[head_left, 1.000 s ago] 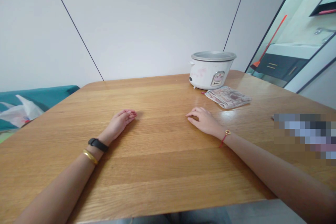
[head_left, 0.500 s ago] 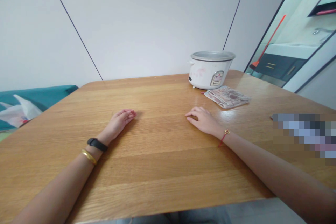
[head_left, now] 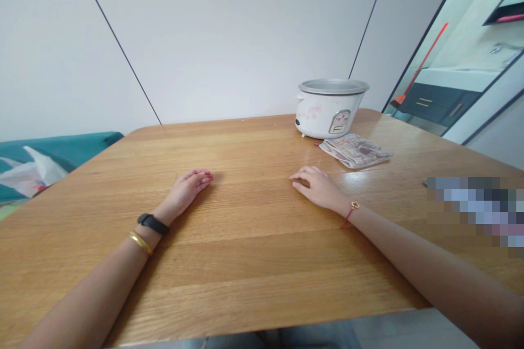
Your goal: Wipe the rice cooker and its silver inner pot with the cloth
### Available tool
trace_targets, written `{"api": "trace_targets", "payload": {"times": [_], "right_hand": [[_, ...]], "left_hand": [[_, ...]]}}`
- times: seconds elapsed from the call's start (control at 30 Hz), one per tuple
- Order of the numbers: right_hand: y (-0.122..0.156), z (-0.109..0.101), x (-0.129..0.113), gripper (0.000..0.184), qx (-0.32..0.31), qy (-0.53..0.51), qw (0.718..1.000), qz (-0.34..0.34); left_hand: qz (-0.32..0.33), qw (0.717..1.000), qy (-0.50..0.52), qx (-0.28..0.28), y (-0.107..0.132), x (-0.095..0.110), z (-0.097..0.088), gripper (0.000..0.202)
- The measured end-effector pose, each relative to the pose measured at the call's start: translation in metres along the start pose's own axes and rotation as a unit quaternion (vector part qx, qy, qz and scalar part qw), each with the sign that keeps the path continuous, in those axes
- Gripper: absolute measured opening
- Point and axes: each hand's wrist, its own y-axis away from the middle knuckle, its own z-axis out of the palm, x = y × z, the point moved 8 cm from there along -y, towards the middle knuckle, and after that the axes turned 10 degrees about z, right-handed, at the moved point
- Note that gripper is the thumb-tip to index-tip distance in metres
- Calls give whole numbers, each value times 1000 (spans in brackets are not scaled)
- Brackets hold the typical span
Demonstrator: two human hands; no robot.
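My left hand (head_left: 190, 187) rests on the wooden table (head_left: 245, 262), turned on its side with the palm facing inward. Its fingers are loosely stretched out and hold nothing. Across from it, my right hand (head_left: 317, 188) lies palm down on the wood, thumb apart from the gently bent fingers, also without anything in it. Beyond the right hand is a folded patterned cloth (head_left: 355, 151), the thing nearest to it. Just behind the cloth stands a white rice cooker (head_left: 317, 114) with its lid off; the inside bottom is hidden from this angle.
A blurred-out flat item (head_left: 483, 210) lies at the table's right side. Left of the table, a white plastic bag (head_left: 35, 172) sits on a teal seat (head_left: 94, 144). A pale wall (head_left: 229, 38) rises behind. An orange broom (head_left: 421, 65) leans in the doorway at right.
Both hands stay in place on the table. The whole view has shifted very slightly; the rice cooker and cloth have not moved.
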Motion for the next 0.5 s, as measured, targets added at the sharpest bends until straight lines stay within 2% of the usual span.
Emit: {"api": "trace_targets", "payload": {"times": [0.5], "right_hand": [[0, 0, 0, 23, -2, 4, 1000, -2]], "left_hand": [[2, 1000, 2, 8, 1, 1, 2, 8]]}}
